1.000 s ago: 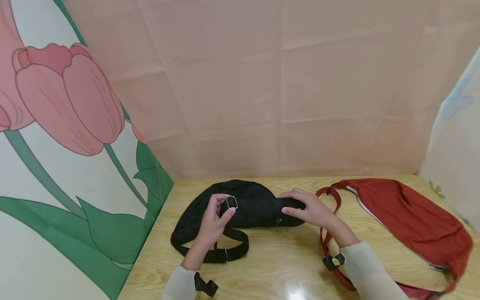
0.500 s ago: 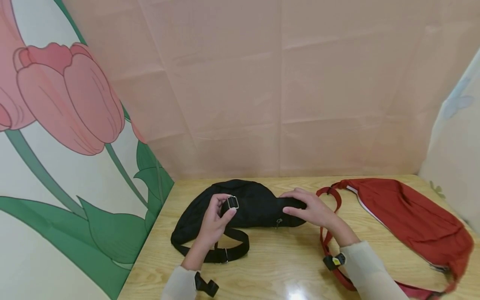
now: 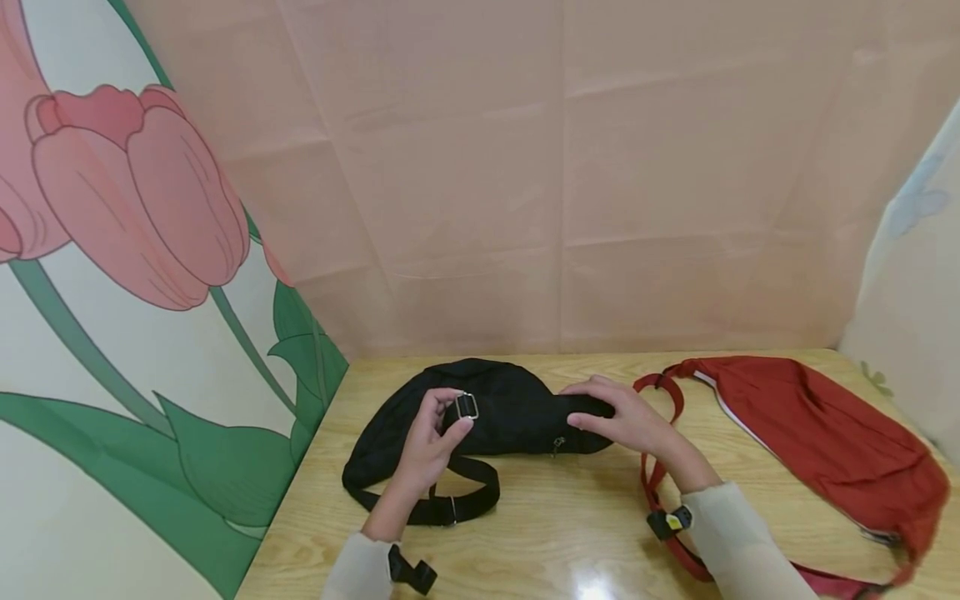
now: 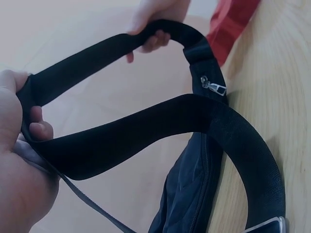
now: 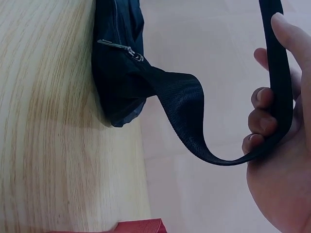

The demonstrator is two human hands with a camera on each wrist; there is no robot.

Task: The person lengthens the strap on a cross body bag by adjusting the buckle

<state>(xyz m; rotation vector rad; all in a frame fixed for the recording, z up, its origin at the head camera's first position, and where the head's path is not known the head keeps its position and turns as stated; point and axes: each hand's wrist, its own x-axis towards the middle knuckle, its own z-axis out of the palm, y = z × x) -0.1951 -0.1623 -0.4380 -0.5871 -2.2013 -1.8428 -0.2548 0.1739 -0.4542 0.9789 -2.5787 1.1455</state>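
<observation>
A black waist bag [image 3: 495,375] lies on the table near its far edge, its zipper pull [image 5: 121,47] hanging at the right end. My left hand [image 3: 431,442] pinches the bag's black strap [image 4: 116,141] by a silver slider buckle [image 3: 467,406], held up in front of the bag. Farther right, my right hand [image 3: 626,421] grips another stretch of the same strap, its fingers [image 5: 262,121] curled round the webbing in the right wrist view. Between the hands the strap runs raised off the table. A loop of it with a second metal slider [image 3: 452,510] rests on the wood.
On the right side of the wooden table [image 3: 555,533] lies a red waist bag [image 3: 832,425] with a white-edged zipper. Its red strap [image 3: 675,400] curves close beside my right forearm. A pink cloth backdrop [image 3: 555,183] hangs behind, and a tulip-printed sheet [image 3: 142,200] stands at the left.
Almost nothing differs. Both hands keep their hold on the black strap, with a very slight shift to the right. The bags stay in place.
</observation>
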